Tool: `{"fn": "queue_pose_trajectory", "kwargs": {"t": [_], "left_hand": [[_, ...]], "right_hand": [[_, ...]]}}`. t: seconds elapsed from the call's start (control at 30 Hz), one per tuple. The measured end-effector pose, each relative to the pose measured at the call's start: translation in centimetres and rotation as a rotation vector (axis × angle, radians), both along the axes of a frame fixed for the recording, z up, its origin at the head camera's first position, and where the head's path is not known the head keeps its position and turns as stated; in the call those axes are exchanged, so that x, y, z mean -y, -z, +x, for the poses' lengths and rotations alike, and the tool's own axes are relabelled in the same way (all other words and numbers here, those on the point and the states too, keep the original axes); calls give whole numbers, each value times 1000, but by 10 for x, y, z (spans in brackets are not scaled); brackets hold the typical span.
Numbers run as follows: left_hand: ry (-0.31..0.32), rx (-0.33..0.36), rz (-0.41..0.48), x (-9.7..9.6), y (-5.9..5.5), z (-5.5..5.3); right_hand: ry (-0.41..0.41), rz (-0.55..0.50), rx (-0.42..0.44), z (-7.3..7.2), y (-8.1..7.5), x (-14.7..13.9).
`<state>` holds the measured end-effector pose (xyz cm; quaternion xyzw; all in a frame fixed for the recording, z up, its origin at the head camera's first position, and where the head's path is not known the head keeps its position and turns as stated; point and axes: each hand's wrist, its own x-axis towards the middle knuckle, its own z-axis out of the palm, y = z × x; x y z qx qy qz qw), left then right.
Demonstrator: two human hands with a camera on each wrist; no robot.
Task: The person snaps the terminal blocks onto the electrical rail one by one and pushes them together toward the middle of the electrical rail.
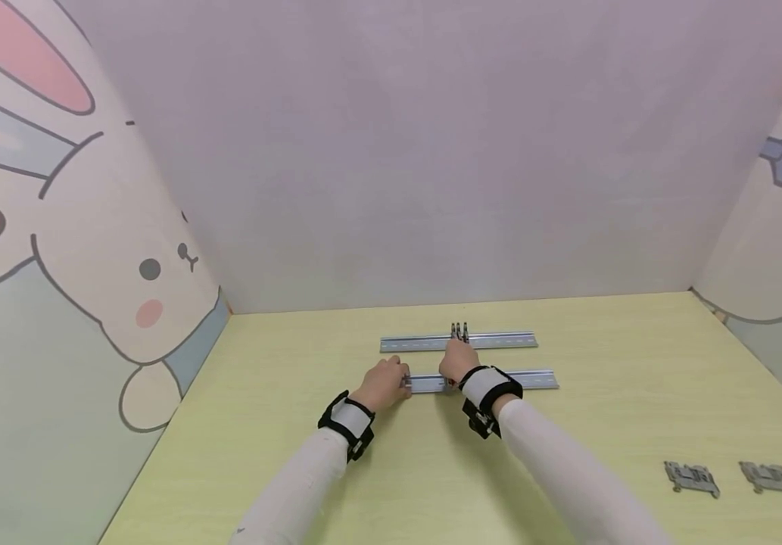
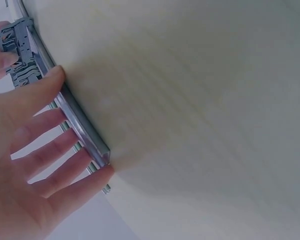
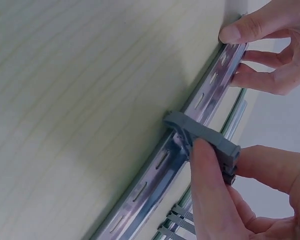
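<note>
Right wrist view shows your thin grey plastic block (image 3: 202,131) set across the near silver metal rail with long slots (image 3: 152,182). One end of the block reaches the rail's near edge, and the other end is up by your fingers. It sits left of the rail's middle. The pictures do not tell if it has clicked on.

Your right hand (image 1: 459,359) has its fingers pinched on the block, thumb on one side. Your left hand (image 1: 382,382) has its fingers clamped on the rail's left end, thumb on the near edge and fingers on the far edge.

It looks like you are in the middle of putting this block onto the rail. The next move seems to call for a steady left hand, while the right one lines the block up straight and pushes until both ends catch. If the block leans, it may pop off.

Just behind is the far silver metal rail (image 1: 425,344), with three small grey blocks (image 1: 459,331) side by side on it. Two loose grey plastic blocks (image 1: 693,478) lie apart at the right on the pale yellow bench (image 1: 602,439). They look like good ones to pick up later.
</note>
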<state>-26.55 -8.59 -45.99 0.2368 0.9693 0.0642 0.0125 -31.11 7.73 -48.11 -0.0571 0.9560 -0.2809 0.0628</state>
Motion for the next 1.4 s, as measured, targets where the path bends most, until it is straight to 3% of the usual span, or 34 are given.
{"fn": "queue_pose_trajectory", "kwargs": {"t": [0.03, 0.07, 0.37, 0.63, 1.0, 1.4], "left_hand": [[0, 1, -1, 0, 0, 0], [-2, 2, -4, 0, 0, 0], [-9, 11, -14, 0, 1, 2], [-15, 10, -14, 0, 0, 2], [-12, 14, -9, 0, 1, 3], [-5, 13, -12, 0, 1, 1]], "right_hand": [[-8, -22, 6, 23, -31, 3], [-10, -33, 14, 33, -42, 4], [-51, -33, -25, 41, -43, -1], [-82, -55, -74, 49, -55, -12], [-91, -8, -31, 53, -62, -44], [-155, 37, -43, 58, -66, -83]]}}
